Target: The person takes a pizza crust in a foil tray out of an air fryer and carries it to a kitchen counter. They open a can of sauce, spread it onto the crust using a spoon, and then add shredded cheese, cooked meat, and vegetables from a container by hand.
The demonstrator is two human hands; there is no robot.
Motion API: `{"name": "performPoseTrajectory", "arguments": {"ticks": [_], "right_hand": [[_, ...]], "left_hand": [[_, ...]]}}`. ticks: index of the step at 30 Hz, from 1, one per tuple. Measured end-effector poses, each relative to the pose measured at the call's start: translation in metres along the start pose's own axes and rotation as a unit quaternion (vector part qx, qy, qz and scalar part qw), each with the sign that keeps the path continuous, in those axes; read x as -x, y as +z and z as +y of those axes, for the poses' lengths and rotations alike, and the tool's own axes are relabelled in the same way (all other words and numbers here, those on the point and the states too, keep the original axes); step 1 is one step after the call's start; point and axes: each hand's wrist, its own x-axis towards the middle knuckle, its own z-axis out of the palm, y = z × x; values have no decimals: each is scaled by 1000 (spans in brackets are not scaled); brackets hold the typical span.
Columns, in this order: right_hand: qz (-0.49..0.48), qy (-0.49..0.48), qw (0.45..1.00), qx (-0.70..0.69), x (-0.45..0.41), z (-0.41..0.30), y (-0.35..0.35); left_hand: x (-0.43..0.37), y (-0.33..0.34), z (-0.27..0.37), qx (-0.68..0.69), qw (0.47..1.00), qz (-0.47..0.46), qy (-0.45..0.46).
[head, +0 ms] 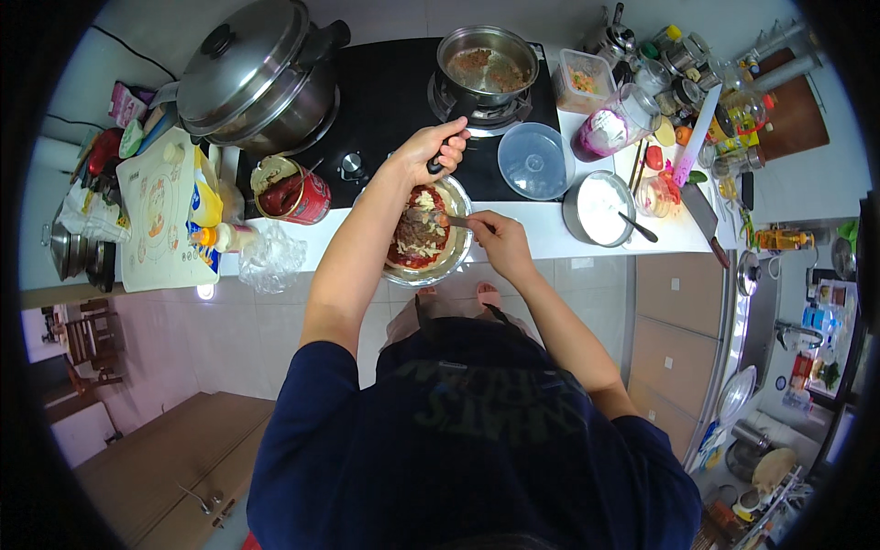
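A round metal pan (468, 237) sits at the counter's front edge before me. In it lies a dough base (445, 260) spread with red sauce, pale cheese shreds and brown minced meat (417, 232). My left hand (433, 151) is closed around the black handle (434, 165) of a utensil over the pan's far side; its lower end is hard to make out. Between the fingers of my right hand (503, 240) is the flat handle of a metal spoon (459, 221), its head low over the meat. My left forearm covers part of the pan's left side.
A pot with minced meat (487, 69) stands on the gas stove behind. Left are a large lidded steamer (254, 75), an open red can (302, 196) and a plastic bag (271, 258). Right are a plastic lid (535, 161), a white-filled bowl (597, 210) and a knife (701, 213).
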Motion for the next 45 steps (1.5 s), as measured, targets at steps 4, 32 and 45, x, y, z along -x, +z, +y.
{"name": "performPoseTrajectory", "arguments": {"ticks": [4,32,45], "right_hand": [[14,40,994,-101,3,4,11],[-1,-111,991,70,-27,-12,8],[-31,-11,999,-36,-29,4,0]], "left_hand": [[3,-7,14,-24,1000,-1,-11],[189,-80,-152,-209,754,442,439],[182,-88,-193,-204,730,463,459]]}}
